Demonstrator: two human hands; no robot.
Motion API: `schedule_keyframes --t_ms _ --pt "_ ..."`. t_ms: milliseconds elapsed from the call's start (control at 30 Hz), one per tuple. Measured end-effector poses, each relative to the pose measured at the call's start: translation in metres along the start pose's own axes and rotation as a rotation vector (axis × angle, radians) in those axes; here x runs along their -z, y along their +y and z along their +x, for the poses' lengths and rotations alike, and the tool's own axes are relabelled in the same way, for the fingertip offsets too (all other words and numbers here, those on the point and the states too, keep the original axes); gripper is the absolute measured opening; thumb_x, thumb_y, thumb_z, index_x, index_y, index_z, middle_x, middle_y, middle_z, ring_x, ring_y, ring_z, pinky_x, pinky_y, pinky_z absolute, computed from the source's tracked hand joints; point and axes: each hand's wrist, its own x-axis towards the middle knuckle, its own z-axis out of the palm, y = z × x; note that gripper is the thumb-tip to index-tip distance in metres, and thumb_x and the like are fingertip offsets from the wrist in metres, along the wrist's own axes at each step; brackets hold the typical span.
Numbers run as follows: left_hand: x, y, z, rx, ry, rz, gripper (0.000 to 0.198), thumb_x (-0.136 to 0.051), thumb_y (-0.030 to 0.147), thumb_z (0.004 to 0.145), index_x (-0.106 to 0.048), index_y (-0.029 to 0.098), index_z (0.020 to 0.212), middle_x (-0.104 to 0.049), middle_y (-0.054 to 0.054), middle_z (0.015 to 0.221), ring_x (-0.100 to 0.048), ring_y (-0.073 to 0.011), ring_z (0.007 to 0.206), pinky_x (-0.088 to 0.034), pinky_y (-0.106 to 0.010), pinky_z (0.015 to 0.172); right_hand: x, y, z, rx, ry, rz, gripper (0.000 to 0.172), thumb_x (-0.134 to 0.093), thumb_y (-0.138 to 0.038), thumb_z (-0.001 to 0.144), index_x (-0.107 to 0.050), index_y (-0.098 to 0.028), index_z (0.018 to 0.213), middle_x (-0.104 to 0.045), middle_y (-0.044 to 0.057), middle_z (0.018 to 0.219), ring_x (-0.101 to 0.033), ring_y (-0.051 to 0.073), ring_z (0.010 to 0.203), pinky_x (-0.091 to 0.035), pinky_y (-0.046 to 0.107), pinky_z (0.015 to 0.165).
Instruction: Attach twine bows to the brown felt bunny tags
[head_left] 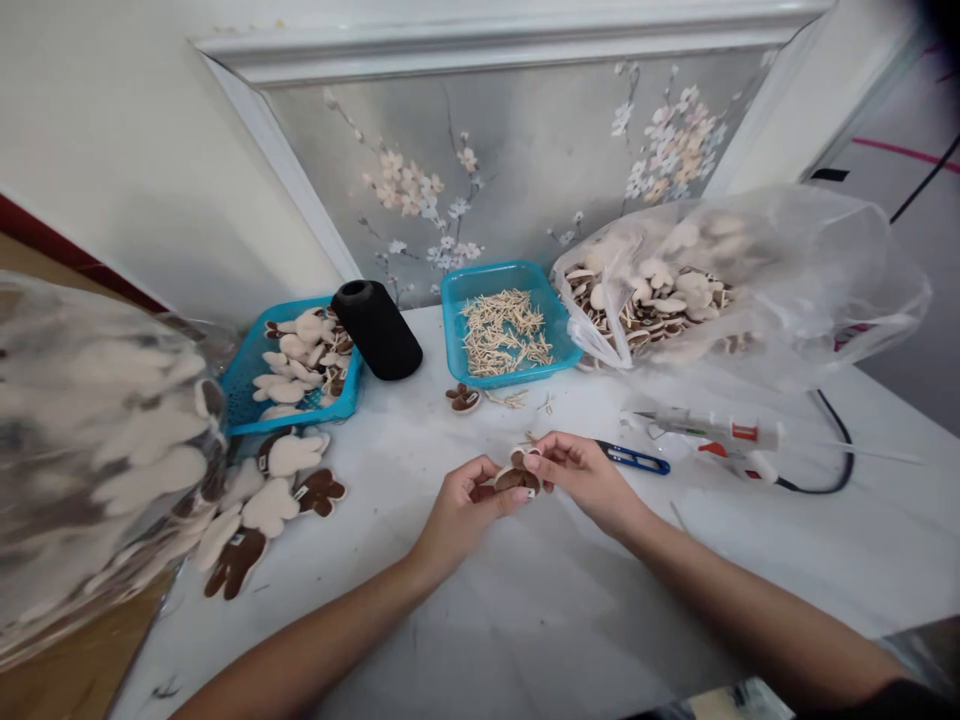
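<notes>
A small brown-and-cream fabric piece (517,476) is pinched at the middle of the table. My left hand (459,512) grips its lower left side, and the fingertips of my right hand (579,478) press on its right side. Blue-handled thread snips (634,458) lie just beyond my right hand. Past them rests a hot glue gun (724,432) with its black cord. A similar small brown piece (464,398) lies on the table ahead of my hands, among a few loose wooden slivers (508,400).
Cream and brown fabric shapes (270,505) are spread at the left, beside a bulging plastic bag (97,450). Blue baskets (292,418) (517,372) hold shapes and wooden sticks. A black thread cone (376,330) and a clear bag of shapes (817,290) stand at the white table's back.
</notes>
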Motion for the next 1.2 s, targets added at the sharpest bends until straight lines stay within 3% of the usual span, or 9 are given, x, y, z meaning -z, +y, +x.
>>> schedule_keyframes --t_ms 167,333,567,733,867,933,1067,1200 --pt "0.001 0.001 -0.002 -0.019 -0.002 0.044 0.028 -0.069 0.037 0.072 -0.058 0.016 0.088 -0.066 -0.001 0.079 -0.065 -0.0161 0.075 -0.052 -0.026 0.068 -0.004 0.005 -0.007 0.085 -0.008 -0.131 0.031 -0.066 -0.047 0.073 -0.062 -0.016 0.078 -0.062 0.002 0.072 -0.056 0.013 0.066 -0.043 0.026 0.061" --pt "0.0 -0.004 -0.005 -0.183 0.072 0.055 0.016 -0.066 0.029 0.077 -0.06 0.016 0.082 -0.064 0.0 0.073 -0.064 -0.0144 0.069 -0.053 -0.025 0.066 -0.006 0.003 -0.008 0.116 0.07 -0.259 0.03 -0.061 -0.047 0.078 -0.064 -0.017 0.085 -0.063 0.004 0.085 -0.055 0.014 0.07 -0.04 0.025 0.059" --pt "-0.002 -0.011 -0.003 -0.435 0.18 0.285 0.008 -0.067 0.024 0.077 -0.062 0.017 0.076 -0.062 -0.001 0.077 -0.061 -0.0118 0.07 -0.049 -0.02 0.059 -0.012 0.0 -0.011 0.115 0.034 -0.224 0.033 -0.06 -0.05 0.078 -0.06 -0.017 0.082 -0.058 0.004 0.085 -0.054 0.015 0.076 -0.041 0.024 0.062" --pt "-0.003 -0.006 -0.002 -0.342 0.097 0.211 0.012 -0.066 0.028 0.077 -0.064 0.017 0.079 -0.059 -0.002 0.079 -0.061 -0.0138 0.072 -0.051 -0.022 0.061 -0.012 0.003 -0.01 0.039 -0.069 -0.013 0.033 -0.059 -0.049 0.08 -0.06 -0.016 0.072 -0.054 0.0 0.069 -0.048 0.012 0.067 -0.039 0.025 0.066" --pt "-0.002 0.001 0.002 -0.163 -0.085 -0.055 0.017 -0.068 0.032 0.075 -0.064 0.015 0.075 -0.055 -0.001 0.076 -0.06 -0.0135 0.069 -0.05 -0.024 0.062 -0.015 0.003 -0.01 -0.04 -0.129 0.33 0.029 -0.067 -0.043 0.074 -0.06 -0.016 0.066 -0.056 0.003 0.089 -0.051 0.013 0.078 -0.041 0.025 0.074" --pt "-0.002 0.002 0.004 -0.095 -0.122 -0.161 0.02 -0.069 0.033 0.073 -0.064 0.014 0.074 -0.055 -0.001 0.073 -0.058 -0.0125 0.066 -0.049 -0.024 0.062 -0.016 0.003 -0.009 -0.11 -0.149 0.431 0.028 -0.07 -0.043 0.07 -0.061 -0.016 0.066 -0.057 0.004 0.097 -0.053 0.014 0.081 -0.043 0.027 0.075" --pt "-0.002 -0.002 0.004 -0.025 -0.089 -0.199 0.022 -0.068 0.034 0.074 -0.067 0.013 0.08 -0.061 -0.003 0.075 -0.06 -0.0146 0.071 -0.051 -0.027 0.067 -0.014 0.004 -0.006 -0.196 -0.097 0.46 0.032 -0.071 -0.044 0.067 -0.063 -0.017 0.083 -0.06 0.004 0.086 -0.055 0.016 0.077 -0.044 0.03 0.075" --pt "-0.001 -0.004 0.001 -0.078 0.055 -0.055 0.021 -0.068 0.034 0.074 -0.068 0.014 0.082 -0.065 -0.002 0.078 -0.063 -0.0165 0.075 -0.054 -0.029 0.071 -0.008 0.003 -0.004 -0.085 0.006 0.194 0.036 -0.063 -0.051 0.074 -0.058 -0.016 0.076 -0.056 0.001 0.073 -0.051 0.013 0.071 -0.043 0.026 0.068"
